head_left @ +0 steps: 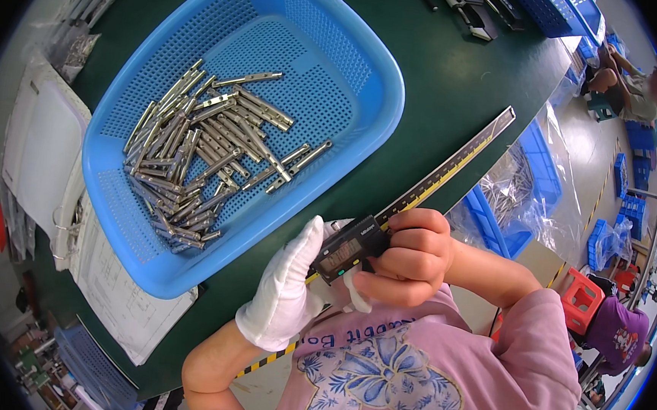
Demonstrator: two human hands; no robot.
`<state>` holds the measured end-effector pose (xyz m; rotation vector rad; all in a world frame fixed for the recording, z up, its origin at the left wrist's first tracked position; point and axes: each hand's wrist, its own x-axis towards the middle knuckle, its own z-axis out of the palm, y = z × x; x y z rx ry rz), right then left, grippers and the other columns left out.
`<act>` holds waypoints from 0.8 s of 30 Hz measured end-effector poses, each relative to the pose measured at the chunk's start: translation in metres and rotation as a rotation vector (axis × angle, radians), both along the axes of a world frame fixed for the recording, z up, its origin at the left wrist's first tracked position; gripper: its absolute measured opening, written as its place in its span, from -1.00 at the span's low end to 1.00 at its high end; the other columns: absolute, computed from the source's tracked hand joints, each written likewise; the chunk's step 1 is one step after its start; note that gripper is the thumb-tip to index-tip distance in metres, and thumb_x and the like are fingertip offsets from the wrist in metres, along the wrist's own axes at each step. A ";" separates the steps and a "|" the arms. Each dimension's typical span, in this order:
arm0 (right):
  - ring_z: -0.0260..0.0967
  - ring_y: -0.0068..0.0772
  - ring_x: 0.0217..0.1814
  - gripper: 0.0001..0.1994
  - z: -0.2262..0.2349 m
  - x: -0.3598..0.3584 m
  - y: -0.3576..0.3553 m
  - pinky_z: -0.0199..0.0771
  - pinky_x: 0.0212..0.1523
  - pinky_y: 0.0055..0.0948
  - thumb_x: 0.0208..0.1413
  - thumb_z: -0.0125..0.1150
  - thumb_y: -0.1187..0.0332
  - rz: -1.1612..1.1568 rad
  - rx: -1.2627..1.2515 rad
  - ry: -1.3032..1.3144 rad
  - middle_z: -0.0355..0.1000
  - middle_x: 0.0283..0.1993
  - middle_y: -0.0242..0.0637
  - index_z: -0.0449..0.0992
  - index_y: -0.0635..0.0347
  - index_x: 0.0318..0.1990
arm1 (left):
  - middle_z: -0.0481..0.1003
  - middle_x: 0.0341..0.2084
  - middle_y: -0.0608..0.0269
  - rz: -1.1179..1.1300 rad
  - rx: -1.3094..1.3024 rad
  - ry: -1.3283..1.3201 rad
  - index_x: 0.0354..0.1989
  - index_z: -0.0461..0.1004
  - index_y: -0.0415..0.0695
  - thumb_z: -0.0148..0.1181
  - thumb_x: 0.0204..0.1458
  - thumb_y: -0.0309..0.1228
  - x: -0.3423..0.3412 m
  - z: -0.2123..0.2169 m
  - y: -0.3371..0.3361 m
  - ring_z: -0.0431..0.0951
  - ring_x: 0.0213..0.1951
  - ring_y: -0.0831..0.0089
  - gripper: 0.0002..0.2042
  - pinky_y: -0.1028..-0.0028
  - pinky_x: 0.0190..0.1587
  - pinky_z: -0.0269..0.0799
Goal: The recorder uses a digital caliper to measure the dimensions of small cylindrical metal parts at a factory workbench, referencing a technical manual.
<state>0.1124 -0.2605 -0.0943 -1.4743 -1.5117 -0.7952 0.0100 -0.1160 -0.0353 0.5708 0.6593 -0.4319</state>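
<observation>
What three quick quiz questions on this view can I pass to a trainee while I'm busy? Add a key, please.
1. Which hand wears the white glove, and which is bare?
2. True or false: the drilled metal rods in the blue perforated basket lie in a loose heap.
3. What are both hands holding?
A) a screwdriver
B) a digital caliper
C) a pair of scissors

Key:
1. The left hand is gloved; the right hand is bare.
2. True.
3. B.
</observation>
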 end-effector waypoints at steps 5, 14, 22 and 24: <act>0.19 -0.56 -0.51 -0.83 -0.003 0.000 -0.002 0.35 -0.30 -0.50 -0.16 0.11 0.45 -0.011 0.043 0.034 0.22 -0.48 -0.51 0.49 0.02 -0.33 | 0.46 -0.30 0.19 0.010 -0.031 0.005 0.00 0.31 -0.16 -0.31 0.21 -0.01 0.000 0.001 0.001 0.51 -0.40 0.36 -0.52 0.42 -0.33 0.41; 0.17 -0.58 -0.54 -0.81 -0.002 0.000 -0.005 0.33 -0.30 -0.52 -0.19 0.13 0.45 0.002 0.009 0.052 0.22 -0.52 -0.52 0.50 0.04 -0.33 | 0.47 -0.35 0.17 0.008 -0.057 -0.012 -0.02 0.31 -0.16 -0.31 0.21 -0.01 0.001 0.001 0.002 0.50 -0.41 0.35 -0.53 0.41 -0.29 0.37; 0.07 -0.55 -0.51 -0.80 -0.001 -0.002 -0.006 0.29 -0.33 -0.48 -0.18 0.25 0.43 -0.019 -0.050 0.030 0.13 -0.51 -0.52 0.53 0.04 -0.30 | 0.45 -0.37 0.17 0.002 -0.090 0.006 -0.04 0.32 -0.16 -0.33 0.21 0.00 0.002 0.003 0.003 0.49 -0.43 0.34 -0.52 0.39 -0.27 0.36; 0.07 -0.56 -0.51 -0.80 0.000 -0.002 -0.005 0.29 -0.33 -0.48 -0.17 0.24 0.43 -0.030 -0.047 0.035 0.13 -0.51 -0.52 0.53 0.05 -0.30 | 0.45 -0.37 0.17 0.004 -0.098 -0.009 -0.03 0.31 -0.17 -0.33 0.21 0.00 0.001 0.002 0.003 0.49 -0.42 0.34 -0.51 0.39 -0.27 0.37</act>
